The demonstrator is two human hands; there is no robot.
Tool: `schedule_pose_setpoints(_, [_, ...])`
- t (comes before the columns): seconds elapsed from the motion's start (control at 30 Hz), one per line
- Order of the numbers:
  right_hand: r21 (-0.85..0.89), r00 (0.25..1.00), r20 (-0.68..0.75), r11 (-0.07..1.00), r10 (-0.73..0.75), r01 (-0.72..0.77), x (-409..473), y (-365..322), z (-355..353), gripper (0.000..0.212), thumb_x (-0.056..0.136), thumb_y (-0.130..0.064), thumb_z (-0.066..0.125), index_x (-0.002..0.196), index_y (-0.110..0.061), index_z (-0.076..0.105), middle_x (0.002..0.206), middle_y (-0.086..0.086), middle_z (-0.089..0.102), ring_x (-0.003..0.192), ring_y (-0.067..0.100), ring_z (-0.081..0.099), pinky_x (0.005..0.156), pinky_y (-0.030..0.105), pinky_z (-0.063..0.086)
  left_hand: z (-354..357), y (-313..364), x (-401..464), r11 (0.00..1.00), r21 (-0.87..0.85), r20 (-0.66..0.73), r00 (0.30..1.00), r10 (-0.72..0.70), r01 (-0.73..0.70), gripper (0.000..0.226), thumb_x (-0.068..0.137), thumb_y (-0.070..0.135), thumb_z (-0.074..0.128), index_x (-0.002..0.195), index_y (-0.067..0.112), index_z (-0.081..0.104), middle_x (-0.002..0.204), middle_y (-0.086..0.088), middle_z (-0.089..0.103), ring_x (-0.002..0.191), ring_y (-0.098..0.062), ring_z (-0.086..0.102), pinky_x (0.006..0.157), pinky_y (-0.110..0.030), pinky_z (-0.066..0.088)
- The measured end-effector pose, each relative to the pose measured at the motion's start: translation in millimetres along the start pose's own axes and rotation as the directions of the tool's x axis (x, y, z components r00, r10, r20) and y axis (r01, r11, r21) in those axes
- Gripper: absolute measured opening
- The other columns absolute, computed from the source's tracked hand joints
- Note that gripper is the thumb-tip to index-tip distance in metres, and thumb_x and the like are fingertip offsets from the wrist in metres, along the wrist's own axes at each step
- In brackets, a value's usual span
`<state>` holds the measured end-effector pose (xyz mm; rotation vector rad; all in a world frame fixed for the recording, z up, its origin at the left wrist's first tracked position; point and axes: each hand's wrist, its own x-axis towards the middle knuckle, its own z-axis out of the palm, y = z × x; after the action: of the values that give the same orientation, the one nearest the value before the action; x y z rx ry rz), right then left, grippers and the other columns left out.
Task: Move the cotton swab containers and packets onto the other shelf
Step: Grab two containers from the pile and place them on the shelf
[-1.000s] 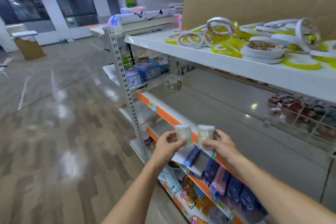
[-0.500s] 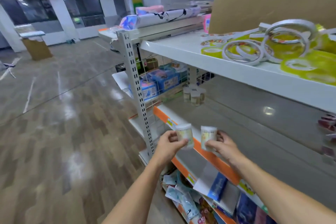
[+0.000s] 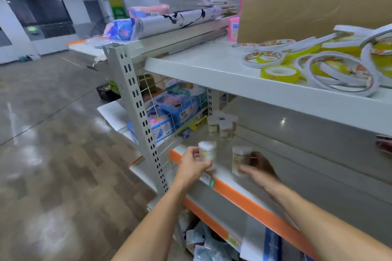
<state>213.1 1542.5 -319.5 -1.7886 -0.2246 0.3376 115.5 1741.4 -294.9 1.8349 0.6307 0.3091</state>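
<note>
Two cotton swab containers, one (image 3: 207, 154) pinched upright in left hand (image 3: 194, 165), other (image 3: 240, 160) gripped by right hand (image 3: 259, 170), over orange-edged middle shelf (image 3: 244, 197), likely heading toward cluster of containers (image 3: 222, 124) at back.

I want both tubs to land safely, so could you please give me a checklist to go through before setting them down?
1. Left hand holds its tub in a firm grip: ok.
2. Right hand holds its tub: ok, fingers wrap it.
3. Both tubs upright: ok.
4. Bare space on the orange-edged shelf ahead of the hands: ok.
5. Tubs clear of the tubs already standing at the back: ok, a gap shows.
6. Tub bottoms touching the shelf: cannot tell, the picture is blurred.
</note>
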Motion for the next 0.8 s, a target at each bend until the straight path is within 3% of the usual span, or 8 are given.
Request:
schedule_pose_setpoints(0.1, [0.037, 0.997, -0.068, 0.999, 0.034, -0.031, 21, -2, 20, 0.048, 0.074, 0.008, 0.078, 0.118, -0.005, 0.061, 0.11, 0.017, 0.071, 0.102, 0.032, 0.067, 0.091, 0.046, 0.053, -8, -2, 33, 0.997, 0.069, 0.037, 0.999, 0.038, -0.041, 0.046, 0.077, 0.029, 0.081, 0.114, 0.027, 0.053, 0.107, 0.012, 0.062, 0.095, -0.004, 0.062, 0.076, -0.02, 0.049])
schedule_pose_setpoints(0.2, [0.018, 0.994, -0.104, 0.999, 0.044, -0.043, 33, -6, 34, 0.051, 0.069, 0.003, 0.083, 0.114, -0.011, 0.063, 0.104, 0.008, 0.073, 0.1, 0.029, 0.07, 0.088, 0.044, 0.055, -11, -5, 59, 0.993, 0.104, 0.103, 0.994, 0.037, -0.048, 0.045, 0.078, 0.024, 0.079, 0.118, 0.022, 0.057, 0.11, 0.007, 0.065, 0.095, -0.014, 0.067, 0.07, -0.027, 0.054])
schedule_pose_setpoints(0.27, [0.014, 0.989, -0.14, 0.999, 0.043, -0.041, 38, -6, 43, 0.055, 0.066, 0.0, 0.086, 0.115, -0.011, 0.063, 0.105, 0.008, 0.073, 0.099, 0.028, 0.07, 0.088, 0.044, 0.057, -12, -7, 75, 0.993, 0.104, 0.145, 0.988, 0.046, -0.062, 0.031, 0.079, 0.018, 0.076, 0.106, 0.018, 0.062, 0.101, 0.003, 0.069, 0.088, -0.019, 0.069, 0.063, -0.031, 0.057])
schedule_pose_setpoints(0.37, [0.016, 0.973, -0.228, 1.0, 0.025, -0.022, 42, -8, 54, 0.052, 0.065, 0.001, 0.085, 0.111, -0.008, 0.065, 0.103, 0.012, 0.073, 0.096, 0.03, 0.069, 0.084, 0.048, 0.057, -12, -11, 96, 0.981, 0.143, 0.194, 0.976, 0.101, -0.13, 0.017, 0.083, 0.016, 0.071, 0.097, 0.019, 0.062, 0.093, -0.001, 0.071, 0.088, -0.021, 0.067, 0.073, -0.03, 0.053])
schedule_pose_setpoints(0.47, [-0.016, 0.961, -0.278, 1.0, 0.011, -0.016, 47, -10, 67, 0.04, 0.065, -0.001, 0.08, 0.102, -0.004, 0.068, 0.096, 0.017, 0.073, 0.086, 0.029, 0.068, 0.075, 0.05, 0.057, -11, -19, 111, 0.972, 0.158, 0.211, 0.968, 0.139, -0.174, 0.02, 0.087, 0.016, 0.067, 0.105, 0.018, 0.057, 0.097, -0.002, 0.069, 0.09, -0.021, 0.066, 0.074, -0.032, 0.053])
schedule_pose_setpoints(0.6, [-0.075, 0.936, -0.351, 0.997, -0.011, -0.017, 57, -14, 86, 0.032, 0.064, -0.014, 0.072, 0.095, -0.009, 0.069, 0.087, 0.006, 0.072, 0.075, 0.015, 0.062, 0.062, 0.031, 0.049, -10, -29, 125, 0.952, 0.167, 0.173, 0.959, 0.226, -0.255, 0.034, 0.091, 0.021, 0.069, 0.122, 0.014, 0.056, 0.112, -0.002, 0.067, 0.102, -0.019, 0.063, 0.083, -0.029, 0.05])
schedule_pose_setpoints(0.7, [-0.112, 0.92, -0.391, 0.993, -0.009, -0.038, 62, -15, 101, 0.037, 0.068, -0.01, 0.077, 0.103, -0.015, 0.068, 0.098, 0.004, 0.072, 0.087, 0.02, 0.067, 0.07, 0.032, 0.051, -5, -30, 134, 0.951, 0.171, 0.173, 0.958, 0.229, -0.259, 0.044, 0.091, 0.02, 0.07, 0.129, 0.009, 0.052, 0.119, -0.009, 0.065, 0.109, -0.025, 0.062, 0.095, -0.04, 0.051])
schedule_pose_setpoints(0.8, [-0.159, 0.909, -0.416, 0.986, -0.027, -0.043, 67, -15, 115, 0.047, 0.068, -0.009, 0.079, 0.113, -0.013, 0.066, 0.107, 0.005, 0.07, 0.097, 0.024, 0.065, 0.08, 0.034, 0.052, 1, -28, 142, 0.952, 0.158, 0.18, 0.955, 0.234, -0.263, 0.039, 0.092, 0.011, 0.066, 0.129, 0.008, 0.052, 0.122, -0.01, 0.065, 0.113, -0.025, 0.062, 0.097, -0.036, 0.05])
